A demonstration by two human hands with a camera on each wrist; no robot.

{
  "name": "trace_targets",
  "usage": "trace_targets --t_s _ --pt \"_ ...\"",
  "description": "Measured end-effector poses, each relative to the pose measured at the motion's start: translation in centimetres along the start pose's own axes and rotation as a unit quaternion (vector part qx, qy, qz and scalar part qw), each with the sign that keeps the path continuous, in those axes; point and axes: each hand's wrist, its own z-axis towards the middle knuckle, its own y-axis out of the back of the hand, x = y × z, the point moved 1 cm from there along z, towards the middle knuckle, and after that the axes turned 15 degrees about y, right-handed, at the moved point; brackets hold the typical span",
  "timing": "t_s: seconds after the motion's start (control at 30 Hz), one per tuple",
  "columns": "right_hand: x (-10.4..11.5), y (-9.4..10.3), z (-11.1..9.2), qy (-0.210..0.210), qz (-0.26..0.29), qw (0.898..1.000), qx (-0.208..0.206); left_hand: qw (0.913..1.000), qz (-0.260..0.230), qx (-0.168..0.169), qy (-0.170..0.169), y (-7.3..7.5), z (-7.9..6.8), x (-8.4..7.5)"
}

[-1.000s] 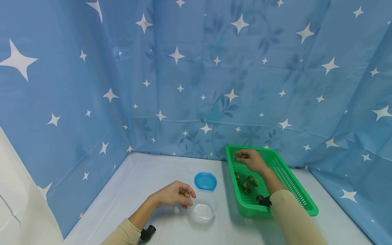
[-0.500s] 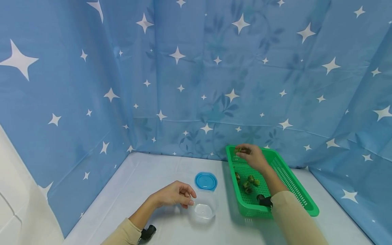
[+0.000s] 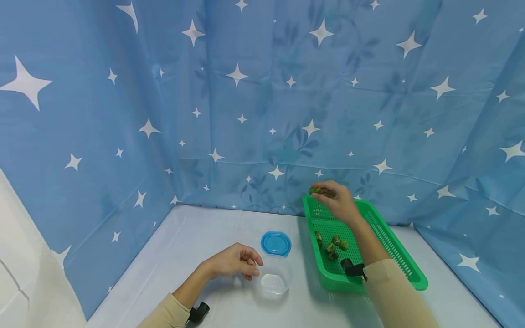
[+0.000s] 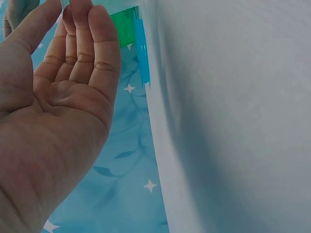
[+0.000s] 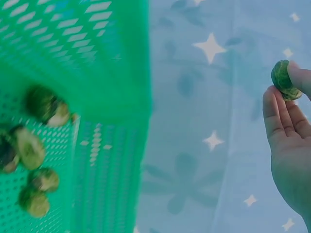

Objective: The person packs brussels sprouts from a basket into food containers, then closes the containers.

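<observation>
In the head view my right hand [image 3: 339, 202] is lifted over the far left corner of the green plastic basket [image 3: 379, 221]. It pinches a Brussels sprout [image 5: 283, 80] between thumb and fingertips. Several more Brussels sprouts [image 3: 334, 246] lie on the basket floor toward its left side. My left hand [image 3: 235, 262] holds the rim of a small clear plastic container [image 3: 274, 282] that stands on the table. Only a pale strip of that container shows above the fingers in the left wrist view. Inside it no sprout shows.
A blue lid [image 3: 276, 243] lies flat just behind the container. White cloth covers the table [image 3: 197, 237]. Blue star-patterned curtains [image 3: 246, 114] rise along the back and sides. A black wrist camera [image 3: 198, 312] sits below my left sleeve.
My right hand has risen out of the basket and shifted slightly left, carrying the Brussels sprout above the rim. The left hand and container have stayed in place.
</observation>
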Motion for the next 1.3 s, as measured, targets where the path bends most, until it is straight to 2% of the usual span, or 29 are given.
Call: trace_targets --t_s 0.17,0.3,0.63,1.03,1.2,1.3 --pt "2.0 -0.7 0.5 0.054 0.011 0.998 -0.028 1.0000 0.003 -0.001 0.000 0.0 0.0 0.0" --pt "3.9 -1.3 0.8 0.087 0.030 0.995 -0.030 1.0000 0.002 0.001 -0.002 0.0 0.0 0.0" --pt "6.0 -2.2 0.3 0.134 0.064 0.988 -0.046 1.0000 0.001 0.005 -0.003 0.0 0.0 -0.1" --pt "7.0 -2.8 -0.7 0.131 0.070 0.987 -0.052 1.0000 -0.002 0.006 -0.001 0.1 -0.1 -0.1" --pt "7.5 -3.0 -1.5 0.114 0.089 0.988 -0.050 1.0000 0.000 0.005 -0.001 0.1 -0.1 -0.1" --pt "7.5 -3.2 -2.1 0.118 0.097 0.987 -0.059 1.0000 0.000 0.006 -0.002 0.0 -0.1 -0.1"
